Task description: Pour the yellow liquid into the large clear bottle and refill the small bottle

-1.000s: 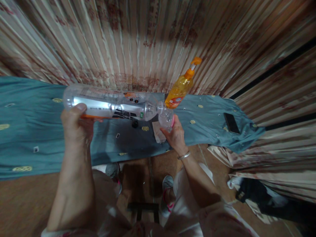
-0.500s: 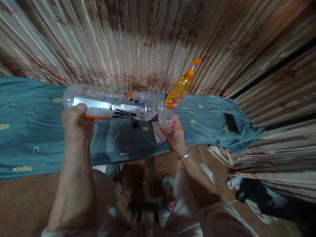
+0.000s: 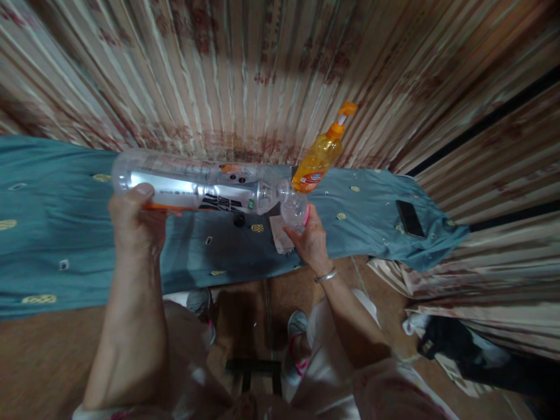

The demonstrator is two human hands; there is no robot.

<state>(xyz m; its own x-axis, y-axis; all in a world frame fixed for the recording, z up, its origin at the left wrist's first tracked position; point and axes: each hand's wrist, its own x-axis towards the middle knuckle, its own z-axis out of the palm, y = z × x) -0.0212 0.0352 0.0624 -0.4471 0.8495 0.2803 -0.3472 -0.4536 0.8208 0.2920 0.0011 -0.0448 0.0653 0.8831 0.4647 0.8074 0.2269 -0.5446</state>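
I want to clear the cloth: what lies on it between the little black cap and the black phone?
In the head view, between the black cap and the phone lies a folded paper scrap; the right hand with its small glass hangs above.

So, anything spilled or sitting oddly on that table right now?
No spill shows. The large clear bottle is tipped sideways in the left hand, neck at the small cup in the right hand. The black cap lies loose on the teal cloth.

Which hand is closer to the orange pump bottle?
Right. The right hand is just below the pump bottle; the left hand is far off to its left.
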